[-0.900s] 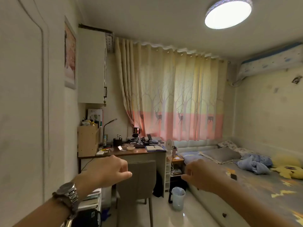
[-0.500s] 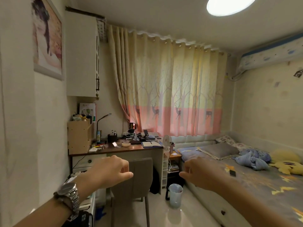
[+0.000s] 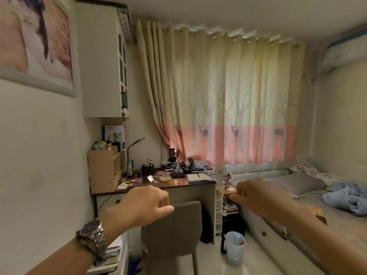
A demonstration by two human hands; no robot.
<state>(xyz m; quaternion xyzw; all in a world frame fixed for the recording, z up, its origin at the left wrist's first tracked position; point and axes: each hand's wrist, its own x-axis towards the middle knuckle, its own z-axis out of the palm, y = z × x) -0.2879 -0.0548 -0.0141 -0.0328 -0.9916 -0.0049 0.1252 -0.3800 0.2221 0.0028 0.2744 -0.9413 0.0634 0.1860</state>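
Two hands hover mid-frame: L hand (image 3: 146, 205) & R hand (image 3: 258, 196), fingers loosely curled, grasping nothing. Step: approach. Chair (image 3: 184, 225) at lower centre, tucked under desk (image 3: 188, 192), untouched. Next move prob. needs fwd reach, fingers opening round backrest top

Watch: silver link-band wristwatch (image 3: 92, 234), polished metal.
Chair: grey padded chair (image 3: 178, 225), matt cloth.
Desk: brown wooden desk (image 3: 178, 183), glossy top.
Curtain: cream-and-pink deer-print curtain (image 3: 228, 106), matt cloth.
Bin: pale blue bin (image 3: 234, 247), smooth plastic.
Floor: pale floor (image 3: 210, 262), glossy.
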